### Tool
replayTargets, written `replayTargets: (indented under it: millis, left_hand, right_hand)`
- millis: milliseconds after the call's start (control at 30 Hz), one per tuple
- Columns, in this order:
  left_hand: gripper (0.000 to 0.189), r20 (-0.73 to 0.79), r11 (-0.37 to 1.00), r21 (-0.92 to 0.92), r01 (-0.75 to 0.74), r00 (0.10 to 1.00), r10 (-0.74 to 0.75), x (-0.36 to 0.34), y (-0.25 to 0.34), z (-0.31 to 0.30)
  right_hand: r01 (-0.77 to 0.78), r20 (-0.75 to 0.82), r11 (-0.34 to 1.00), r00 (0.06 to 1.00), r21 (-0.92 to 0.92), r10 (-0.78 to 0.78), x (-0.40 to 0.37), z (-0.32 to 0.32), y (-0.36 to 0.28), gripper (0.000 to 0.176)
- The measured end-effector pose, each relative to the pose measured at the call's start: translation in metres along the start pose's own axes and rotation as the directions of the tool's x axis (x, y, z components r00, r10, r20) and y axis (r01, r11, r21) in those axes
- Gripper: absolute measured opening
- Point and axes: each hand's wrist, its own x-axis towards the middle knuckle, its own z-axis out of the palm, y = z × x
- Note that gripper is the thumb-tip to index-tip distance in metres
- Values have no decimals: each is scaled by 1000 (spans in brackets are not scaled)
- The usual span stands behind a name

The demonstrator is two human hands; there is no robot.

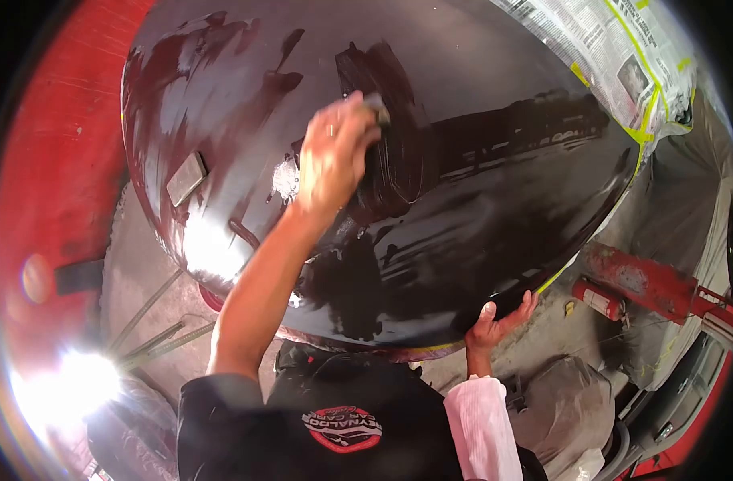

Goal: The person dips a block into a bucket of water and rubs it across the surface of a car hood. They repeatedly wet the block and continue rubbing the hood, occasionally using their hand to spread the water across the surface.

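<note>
A dark, wet, glossy panel (494, 192) with streaks of liquid fills the middle of the head view. My left hand (334, 148) is closed around a small greyish block (377, 111), partly hidden by my fingers, over the panel's upper middle. My right hand (501, 321) rests at the panel's lower right edge, thumb and fingers apart, holding nothing. A light grey rectangular block (187, 178) lies on the panel's left part, apart from both hands.
Newspaper masking (623, 64) with yellow tape borders the panel's upper right. A red surface (54, 160) stands left, a bright lamp (86, 385) lower left. At the right are a red cylinder (597, 298), a red metal beam (639, 276) and a grey cover (563, 409).
</note>
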Motion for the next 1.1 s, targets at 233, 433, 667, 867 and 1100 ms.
replayTargets:
  millis: [233, 433, 667, 867, 1100]
  left_hand:
    - [46, 74, 999, 30, 38, 996, -40, -12, 9, -16]
    - [47, 225, 993, 43, 106, 968, -113, -98, 48, -59]
    - [42, 4, 994, 71, 81, 997, -82, -12, -17, -22]
    - [44, -76, 970, 165, 180, 983, -169, 15, -57, -26]
    - [45, 82, 981, 62, 183, 979, -187, -107, 30, -64]
  right_hand:
    - [-19, -20, 999, 1000, 43, 20, -1, 2, 0, 71]
    - [-4, -37, 998, 999, 67, 7, -1, 4, -1, 70]
    - [71, -59, 997, 996, -23, -72, 1, 4, 5, 67]
    - [55, -59, 997, 997, -56, -59, 2, 5, -3, 64]
    - [21, -71, 999, 997, 38, -18, 0, 8, -3, 65]
